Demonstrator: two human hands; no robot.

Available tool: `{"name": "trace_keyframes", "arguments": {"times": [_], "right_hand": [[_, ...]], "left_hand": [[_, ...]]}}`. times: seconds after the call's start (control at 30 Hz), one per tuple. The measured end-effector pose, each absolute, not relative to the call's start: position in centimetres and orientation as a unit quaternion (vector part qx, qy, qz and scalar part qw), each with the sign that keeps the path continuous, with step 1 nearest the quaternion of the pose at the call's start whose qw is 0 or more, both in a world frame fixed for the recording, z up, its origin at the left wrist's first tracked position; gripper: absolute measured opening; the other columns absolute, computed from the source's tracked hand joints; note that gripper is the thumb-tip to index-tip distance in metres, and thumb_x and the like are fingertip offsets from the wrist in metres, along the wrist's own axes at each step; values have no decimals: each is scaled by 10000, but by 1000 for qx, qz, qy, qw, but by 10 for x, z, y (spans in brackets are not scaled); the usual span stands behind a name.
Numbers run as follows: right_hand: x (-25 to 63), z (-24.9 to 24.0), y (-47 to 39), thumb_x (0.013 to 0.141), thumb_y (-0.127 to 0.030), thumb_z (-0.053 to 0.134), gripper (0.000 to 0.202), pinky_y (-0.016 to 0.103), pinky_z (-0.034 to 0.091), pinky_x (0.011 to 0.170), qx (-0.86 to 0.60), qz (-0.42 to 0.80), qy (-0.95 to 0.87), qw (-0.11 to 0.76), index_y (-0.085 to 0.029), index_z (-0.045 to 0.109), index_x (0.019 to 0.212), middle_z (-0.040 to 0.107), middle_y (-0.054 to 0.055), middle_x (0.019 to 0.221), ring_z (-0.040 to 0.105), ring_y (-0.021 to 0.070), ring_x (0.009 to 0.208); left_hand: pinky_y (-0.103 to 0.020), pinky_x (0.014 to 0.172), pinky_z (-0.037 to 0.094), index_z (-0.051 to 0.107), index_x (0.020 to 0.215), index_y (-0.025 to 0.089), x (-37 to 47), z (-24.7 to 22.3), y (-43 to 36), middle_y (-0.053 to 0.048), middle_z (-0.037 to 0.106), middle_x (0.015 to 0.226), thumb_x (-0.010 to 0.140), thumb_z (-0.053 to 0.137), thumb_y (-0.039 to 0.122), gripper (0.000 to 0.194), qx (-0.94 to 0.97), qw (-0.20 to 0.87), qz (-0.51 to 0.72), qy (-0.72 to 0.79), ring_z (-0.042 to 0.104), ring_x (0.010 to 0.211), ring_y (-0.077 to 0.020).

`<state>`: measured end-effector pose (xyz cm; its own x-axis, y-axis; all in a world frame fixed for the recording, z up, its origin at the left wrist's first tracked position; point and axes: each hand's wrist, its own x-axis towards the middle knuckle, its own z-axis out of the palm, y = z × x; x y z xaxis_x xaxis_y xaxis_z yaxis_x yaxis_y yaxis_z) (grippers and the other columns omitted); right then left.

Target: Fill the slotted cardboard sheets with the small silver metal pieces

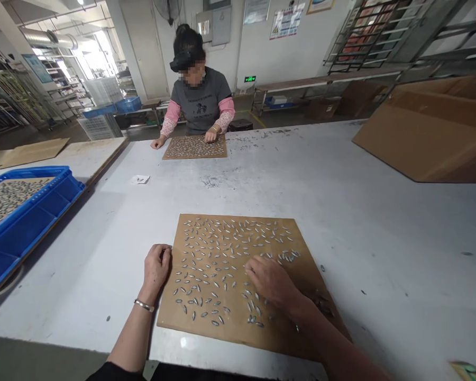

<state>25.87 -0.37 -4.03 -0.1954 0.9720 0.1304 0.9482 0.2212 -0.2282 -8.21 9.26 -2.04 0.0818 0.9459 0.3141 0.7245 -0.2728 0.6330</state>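
A brown cardboard sheet [238,254] lies on the table in front of me, scattered with many small grey spindle-shaped metal pieces [215,323]. Beside its left edge rests my left hand [157,264], fingers curled inward; whatever they may hold is hidden. My right hand [270,279] is over the right half of the sheet, closed with its fingertips bent down among the pieces. I cannot make out what is between those fingers. A tighter cluster of pieces [289,256] lies just beyond the right hand. My right forearm covers the sheet's lower right part.
Across the white table [254,185], a co-worker [200,100] has hands at another piece-covered cardboard sheet [194,153]. A blue crate [35,211] of similar pieces stands at left. A large cardboard box [428,132] sits at right, and a small white paper [140,180] lies farther back.
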Motion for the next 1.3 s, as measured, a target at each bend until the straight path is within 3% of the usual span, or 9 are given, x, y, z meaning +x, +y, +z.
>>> {"name": "trace_keyframes", "arguments": {"times": [0.13, 0.33, 0.6, 0.9, 1.07, 1.3], "right_hand": [[262, -37, -5, 1010, -195, 477, 255, 300, 346, 741, -640, 48, -750, 163, -215, 650, 823, 678, 29, 832, 599, 175, 795], [263, -24, -27, 1020, -196, 504, 242, 311, 361, 781, -599, 83, -780, 158, -215, 678, 853, 691, 25, 885, 613, 180, 845], [240, -33, -40, 953, -146, 576, 188, 334, 341, 762, -599, 30, -791, 121, -205, 645, 789, 697, 40, 863, 609, 195, 793], [247, -36, -19, 976, -95, 526, 282, 324, 309, 752, -584, -75, -776, 225, -219, 601, 734, 644, 3, 770, 548, 171, 749], [235, -37, -8, 925, -54, 569, 278, 332, 309, 746, -545, -83, -808, 209, -212, 618, 701, 647, 9, 769, 544, 171, 759], [288, -29, -15, 1025, -187, 497, 276, 299, 347, 728, -633, -25, -738, 234, -220, 703, 845, 678, 12, 824, 592, 157, 763]], "left_hand": [[-397, 831, 545, 688, 956, 227, -70, -3, 73, -85, 697, 963, 987, 468, 365, 261, 734, 145, 350, 563, 660, 909, -249], [-376, 859, 545, 711, 1017, 261, -11, 25, 25, -70, 695, 1021, 1039, 465, 345, 261, 826, 266, 252, 428, 663, 940, -225], [-340, 786, 485, 687, 857, 191, 53, -4, -9, -60, 667, 888, 985, 528, 143, 209, 906, 128, 118, 386, 610, 839, -207], [-369, 802, 477, 662, 924, 167, 73, -24, -21, -87, 677, 968, 934, 469, 44, 229, 921, 58, 58, 381, 600, 892, -237], [-384, 842, 492, 670, 931, 148, 68, -1, -22, -127, 692, 998, 909, 478, 85, 203, 910, 118, 1, 398, 623, 930, -259], [-318, 791, 484, 672, 884, 160, 64, 6, -13, -105, 699, 964, 891, 459, 31, 249, 892, 174, -25, 417, 647, 861, -212]]}}
